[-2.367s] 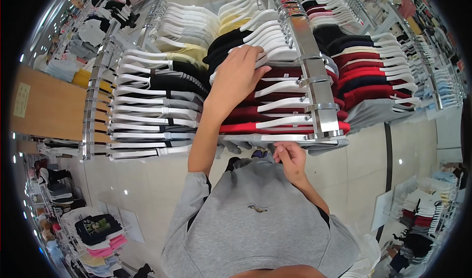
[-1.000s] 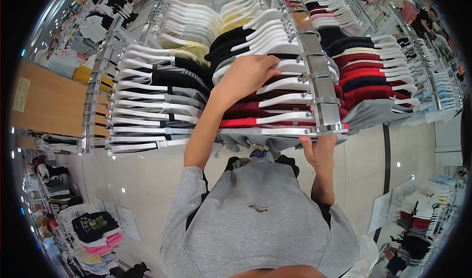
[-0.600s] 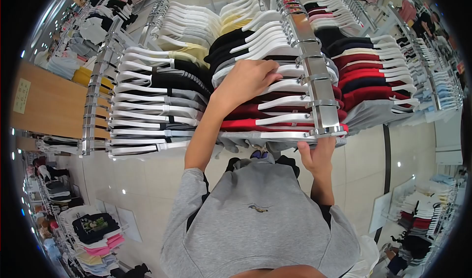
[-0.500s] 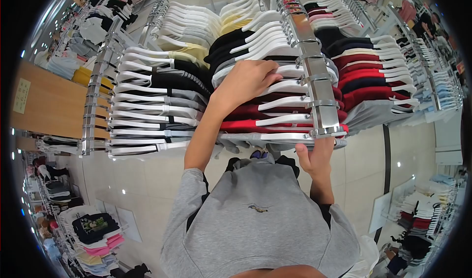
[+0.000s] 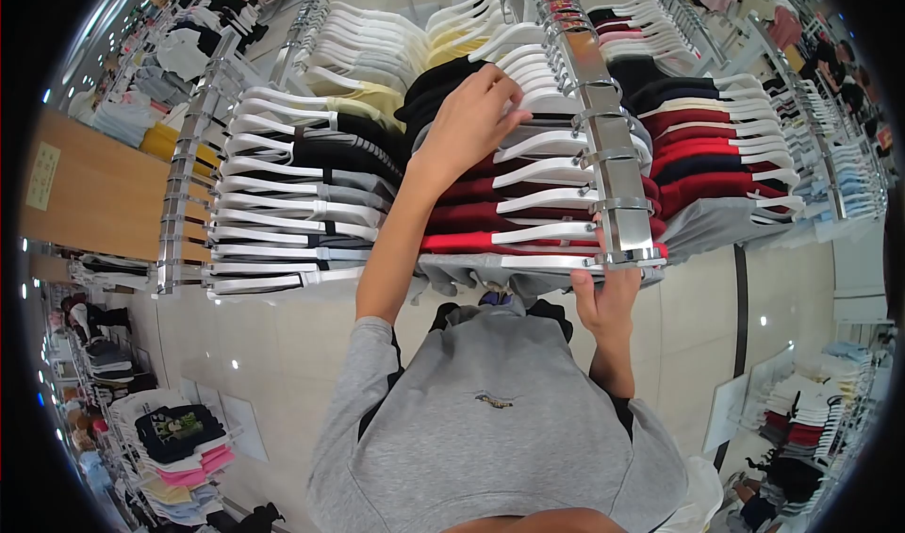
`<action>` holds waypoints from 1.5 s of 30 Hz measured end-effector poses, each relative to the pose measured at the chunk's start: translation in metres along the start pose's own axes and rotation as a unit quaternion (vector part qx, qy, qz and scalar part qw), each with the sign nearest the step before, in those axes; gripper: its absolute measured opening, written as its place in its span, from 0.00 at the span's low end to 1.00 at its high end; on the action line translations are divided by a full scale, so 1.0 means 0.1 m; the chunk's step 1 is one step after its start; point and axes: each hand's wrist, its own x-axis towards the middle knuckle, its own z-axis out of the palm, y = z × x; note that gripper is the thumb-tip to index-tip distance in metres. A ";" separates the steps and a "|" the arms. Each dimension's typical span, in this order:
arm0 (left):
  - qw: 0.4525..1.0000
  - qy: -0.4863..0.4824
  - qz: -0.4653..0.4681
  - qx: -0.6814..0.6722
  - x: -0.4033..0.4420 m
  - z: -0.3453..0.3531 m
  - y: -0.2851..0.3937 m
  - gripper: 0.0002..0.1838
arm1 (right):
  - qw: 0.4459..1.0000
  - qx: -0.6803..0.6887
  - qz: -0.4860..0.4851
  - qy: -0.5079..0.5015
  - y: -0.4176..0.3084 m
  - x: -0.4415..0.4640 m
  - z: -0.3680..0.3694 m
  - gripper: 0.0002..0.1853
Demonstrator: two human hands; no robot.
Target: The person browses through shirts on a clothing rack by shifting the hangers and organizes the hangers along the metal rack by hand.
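My left hand (image 5: 469,126) is over the middle rack's hangers, beside black garments (image 5: 441,88). Its thumb and fingers are apart, and nothing shows between them. Just below it are white hangers (image 5: 551,170) bearing dark red garments (image 5: 462,217) and a bright red one (image 5: 459,243). My right hand (image 5: 608,299) is at the near end of the metal rail (image 5: 624,180), against the front hanger (image 5: 551,262), which carries a grey garment. The right thumb stands apart; the other fingers reach up behind the rail end and are partly hidden.
Left of the middle rack is a row of white hangers (image 5: 255,187) on another metal rail (image 5: 176,194). Red, navy and grey garments (image 5: 693,164) hang to the right. A wooden panel (image 5: 99,194) stands at far left, and folded clothes (image 5: 179,434) lie at lower left.
My left hand has moved up and away from the hanger it was at, and its fingers have spread. The hangers beneath it show more. My right hand has stayed near the rail end.
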 end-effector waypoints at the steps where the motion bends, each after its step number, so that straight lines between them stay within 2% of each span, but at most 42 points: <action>1: 0.999 0.019 0.027 0.014 0.00 0.00 0.00 0.14 | 1.000 -0.001 -0.004 0.000 0.00 0.00 0.00 0.29; 7: 0.999 -0.003 -0.013 -0.044 -0.05 -0.03 0.09 0.14 | 1.000 0.009 -0.004 0.008 0.01 0.01 0.01 0.29; 23: 0.994 -0.047 -0.032 -0.094 -0.11 -0.09 0.07 0.13 | 1.000 0.006 0.009 0.010 0.01 -0.04 0.03 0.30; 29: 0.995 -0.054 -0.004 -0.080 -0.11 -0.11 0.09 0.13 | 1.000 0.003 0.000 0.019 0.01 -0.03 0.04 0.30; 35: 0.994 -0.056 -0.025 -0.093 -0.13 -0.10 0.11 0.13 | 1.000 0.001 0.002 0.026 0.00 -0.03 0.04 0.30; 37: 0.989 -0.051 -0.031 -0.134 -0.15 -0.06 0.06 0.12 | 1.000 0.001 0.001 0.026 0.00 -0.03 0.04 0.30; 41: 0.994 -0.026 -0.022 -0.105 -0.07 -0.11 -0.06 0.12 | 1.000 0.004 0.002 0.017 0.00 -0.02 0.03 0.30; 43: 0.999 0.042 -0.009 -0.026 0.03 -0.08 -0.11 0.11 | 1.000 0.005 0.005 0.024 -0.01 -0.03 0.05 0.29; 44: 0.999 0.038 0.033 -0.010 0.04 -0.03 -0.13 0.12 | 0.999 0.005 0.009 0.031 -0.01 -0.03 0.05 0.29; 45: 0.999 0.040 0.032 -0.009 0.05 -0.02 -0.12 0.12 | 1.000 0.005 0.006 0.030 -0.01 -0.03 0.04 0.29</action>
